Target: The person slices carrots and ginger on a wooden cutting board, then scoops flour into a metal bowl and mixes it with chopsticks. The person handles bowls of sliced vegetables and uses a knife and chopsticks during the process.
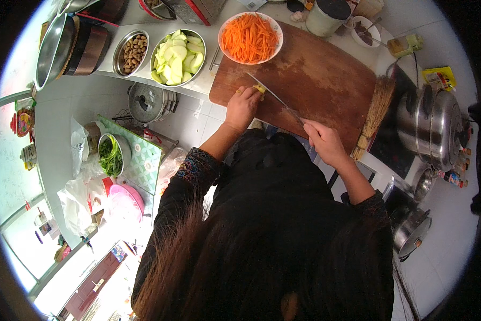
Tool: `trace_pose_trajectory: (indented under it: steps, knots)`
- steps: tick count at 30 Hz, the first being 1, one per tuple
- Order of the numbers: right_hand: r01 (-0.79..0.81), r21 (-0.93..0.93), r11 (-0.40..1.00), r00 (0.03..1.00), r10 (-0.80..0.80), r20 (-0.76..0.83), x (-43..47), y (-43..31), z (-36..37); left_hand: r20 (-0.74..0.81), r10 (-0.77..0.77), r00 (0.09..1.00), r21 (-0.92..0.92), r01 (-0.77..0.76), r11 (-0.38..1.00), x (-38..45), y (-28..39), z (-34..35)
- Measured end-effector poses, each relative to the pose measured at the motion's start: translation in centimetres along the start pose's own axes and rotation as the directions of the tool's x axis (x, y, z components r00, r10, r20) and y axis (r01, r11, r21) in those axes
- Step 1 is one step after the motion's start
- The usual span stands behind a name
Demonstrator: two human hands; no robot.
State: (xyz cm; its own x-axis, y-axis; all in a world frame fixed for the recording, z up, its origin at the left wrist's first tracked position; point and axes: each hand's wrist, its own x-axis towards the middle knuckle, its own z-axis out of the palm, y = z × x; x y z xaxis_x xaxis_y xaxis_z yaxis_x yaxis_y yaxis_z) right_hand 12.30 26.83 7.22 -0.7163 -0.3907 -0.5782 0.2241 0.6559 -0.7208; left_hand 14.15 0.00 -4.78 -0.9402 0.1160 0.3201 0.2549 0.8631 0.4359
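My right hand [324,140] grips the handle of a kitchen knife [273,95], its blade slanting up and left over a wooden cutting board [324,76]. Under the fingers of my left hand [242,105] is a small yellowish piece of food [259,88], possibly ginger, held against the board beside the blade. The fingertips partly hide it. A patterned bowl heaped with shredded carrot [249,38] rests on the board's far left corner. Left of the board stands a metal bowl of pale green vegetable slices [178,58].
A metal bowl of brown nuts or beans [134,54] stands further left. A straw brush [373,116] lies along the board's right edge, near a large steel pot [431,124]. Behind the board are a lidded jar [328,18] and a small white bowl with spoons [365,32].
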Motion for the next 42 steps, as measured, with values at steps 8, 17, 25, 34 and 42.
trace_pose_trajectory:
  steps: [8,17,25,34,42]
  knots:
    - [0.117,-0.127,0.985,0.993,-0.117,0.007,-0.1,-1.1,-0.2,0.048,0.027,0.999,0.064,-0.030,0.997,0.8,0.3,-0.7]
    - [0.228,-0.212,0.950,0.969,-0.242,-0.041,2.4,0.1,1.7,0.040,0.035,0.999,0.044,-0.037,0.998,0.6,-0.2,-0.3]
    - [0.214,-0.111,0.970,0.975,-0.219,-0.031,1.8,0.2,1.3,0.040,-0.012,0.999,0.042,0.010,0.999,0.6,-0.2,-0.2]
    - [0.253,-0.180,0.951,0.964,-0.264,-0.036,2.8,-0.3,1.9,0.007,0.020,1.000,0.040,-0.020,0.999,0.8,-0.1,-0.3]
    - [0.166,-0.114,0.980,0.985,-0.169,-0.021,2.0,-0.5,0.9,-0.035,0.005,0.999,0.004,-0.005,1.000,0.5,-0.5,0.4]
